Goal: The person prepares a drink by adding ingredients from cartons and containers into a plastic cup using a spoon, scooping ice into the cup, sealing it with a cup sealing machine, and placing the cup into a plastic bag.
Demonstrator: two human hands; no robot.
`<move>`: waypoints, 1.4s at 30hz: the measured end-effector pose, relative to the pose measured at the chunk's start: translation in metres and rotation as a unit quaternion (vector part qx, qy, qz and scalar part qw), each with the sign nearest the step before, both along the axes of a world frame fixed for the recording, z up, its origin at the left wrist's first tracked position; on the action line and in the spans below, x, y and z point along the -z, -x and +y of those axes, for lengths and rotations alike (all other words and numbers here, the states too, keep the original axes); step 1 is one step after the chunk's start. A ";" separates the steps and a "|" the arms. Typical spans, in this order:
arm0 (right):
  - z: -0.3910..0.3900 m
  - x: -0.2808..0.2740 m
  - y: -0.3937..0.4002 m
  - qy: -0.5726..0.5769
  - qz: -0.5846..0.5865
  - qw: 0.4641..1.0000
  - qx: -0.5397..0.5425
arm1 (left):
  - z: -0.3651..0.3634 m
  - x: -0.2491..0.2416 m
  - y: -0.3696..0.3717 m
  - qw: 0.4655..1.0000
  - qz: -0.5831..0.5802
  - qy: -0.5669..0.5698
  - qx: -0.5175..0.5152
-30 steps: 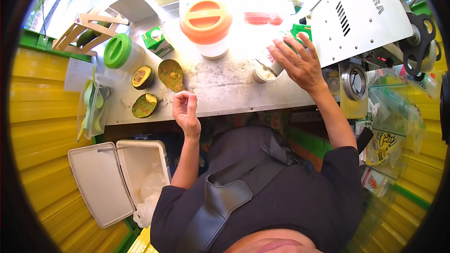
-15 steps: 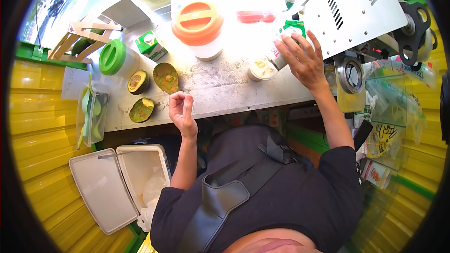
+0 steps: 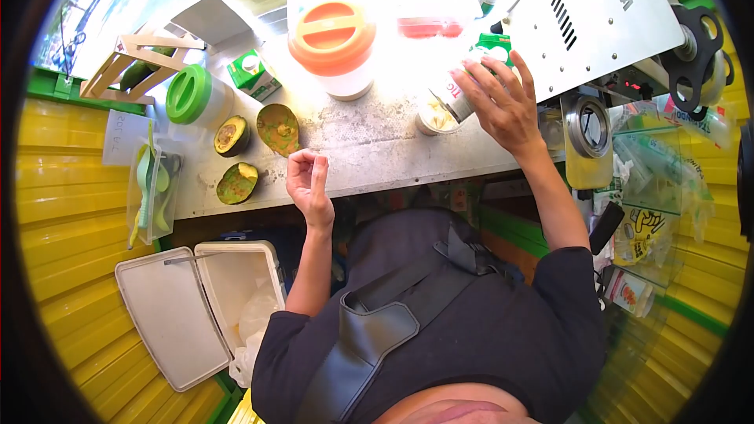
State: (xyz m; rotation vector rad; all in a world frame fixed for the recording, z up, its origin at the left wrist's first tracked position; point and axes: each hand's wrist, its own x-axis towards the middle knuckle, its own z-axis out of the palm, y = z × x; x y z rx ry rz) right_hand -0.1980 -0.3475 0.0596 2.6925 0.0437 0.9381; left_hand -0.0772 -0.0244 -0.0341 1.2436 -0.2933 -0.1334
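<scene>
My right hand (image 3: 503, 106) grips a can (image 3: 454, 94) with a white label and dark red letters, partly hidden by my fingers. The can is tilted to the left, its lower end over the rim of a clear cup (image 3: 434, 120) that holds pale chunks. I cannot make out anything flowing from it. My left hand (image 3: 309, 187) hovers at the table's front edge, fingers curled and thumb raised, with nothing visible in it. Close to it are a scooped avocado shell (image 3: 278, 129), another scooped shell (image 3: 237, 183) and an avocado half (image 3: 232, 137) with flesh.
An orange-lidded container (image 3: 333, 47), a green-lidded jar (image 3: 188, 96) and a green carton (image 3: 253, 74) stand on the metal table (image 3: 361, 159). A metal machine (image 3: 597, 23) fills the right side. Below left is an open white cooler (image 3: 228, 283); a utensil holder (image 3: 155, 196) hangs at the left edge.
My right hand and the can have shifted slightly left and down over the cup. The left hand has barely moved and stays curled.
</scene>
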 end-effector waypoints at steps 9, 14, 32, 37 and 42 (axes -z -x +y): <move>-0.005 0.000 -0.009 -0.017 -0.022 1.000 -0.005 | 0.005 0.005 0.000 1.000 0.014 0.001 -0.009; -0.008 -0.006 0.005 -0.005 -0.012 1.000 0.019 | 0.003 0.004 -0.002 1.000 0.012 -0.006 -0.005; 0.008 -0.005 -0.012 -0.037 -0.014 0.999 0.033 | 0.014 0.001 -0.020 1.000 0.008 -0.017 0.012; 0.019 -0.001 -0.003 -0.030 0.009 0.999 0.024 | 0.025 0.003 -0.027 1.000 0.012 -0.018 0.016; 0.029 -0.008 0.011 -0.041 0.010 0.998 0.038 | 0.032 0.005 -0.035 0.999 0.019 -0.024 0.024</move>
